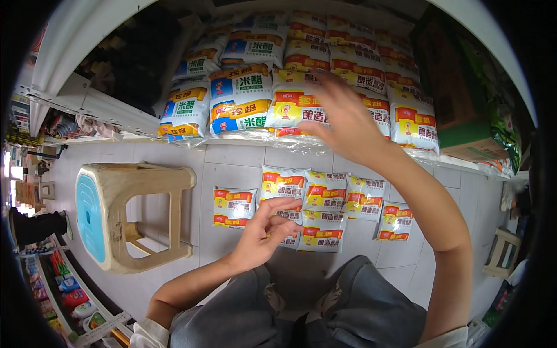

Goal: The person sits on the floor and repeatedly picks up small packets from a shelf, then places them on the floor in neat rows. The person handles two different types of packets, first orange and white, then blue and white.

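Blurred fingers on the right hand (351, 124) spread, upper centre of the frame, over a shiny white, yellow and red plastic pouch (290, 101) on the loaded white shelf (232, 141); gripping it? Can't tell! Mid-frame, the left hand (264, 232) curls its fingers loosely around nothing, above matching pouches (322, 232) on the pale grey tiled floor (238, 168). Left of frame: a beige plastic stool (113, 232), blue-topped.

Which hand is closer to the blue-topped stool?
Left. The left hand is over floor packets, right of the stool; the right hand is farther away, at the shelf packets.
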Tool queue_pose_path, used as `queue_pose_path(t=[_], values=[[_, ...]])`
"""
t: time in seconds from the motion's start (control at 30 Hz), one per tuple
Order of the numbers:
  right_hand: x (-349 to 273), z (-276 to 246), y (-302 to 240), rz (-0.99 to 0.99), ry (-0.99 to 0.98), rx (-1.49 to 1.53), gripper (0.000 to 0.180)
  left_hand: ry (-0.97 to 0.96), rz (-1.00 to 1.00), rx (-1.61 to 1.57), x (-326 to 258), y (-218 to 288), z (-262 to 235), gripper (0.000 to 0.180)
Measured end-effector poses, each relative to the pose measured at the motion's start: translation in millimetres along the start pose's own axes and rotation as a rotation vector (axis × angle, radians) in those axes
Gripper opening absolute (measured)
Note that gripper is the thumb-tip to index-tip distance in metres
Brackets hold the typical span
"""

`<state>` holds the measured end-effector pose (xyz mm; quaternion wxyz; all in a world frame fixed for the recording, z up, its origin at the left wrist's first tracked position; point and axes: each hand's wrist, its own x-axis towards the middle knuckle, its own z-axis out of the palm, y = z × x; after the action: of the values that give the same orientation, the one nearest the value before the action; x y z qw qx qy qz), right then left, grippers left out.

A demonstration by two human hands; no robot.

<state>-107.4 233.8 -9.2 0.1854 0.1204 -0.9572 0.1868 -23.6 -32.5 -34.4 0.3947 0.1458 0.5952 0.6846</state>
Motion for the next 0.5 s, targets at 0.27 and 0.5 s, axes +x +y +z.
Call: queue_pose_path(t=[0.27,0.5], values=[[15,43,-10,-0.126,-0.023,-0.163,0.071,0.175,0.183,0.432,12,10,-33,0.037],[17,42,-3,-0.105,0.084,-0.042,0.045,0.416,0.694,1.492,88,67,-86,0.055]])
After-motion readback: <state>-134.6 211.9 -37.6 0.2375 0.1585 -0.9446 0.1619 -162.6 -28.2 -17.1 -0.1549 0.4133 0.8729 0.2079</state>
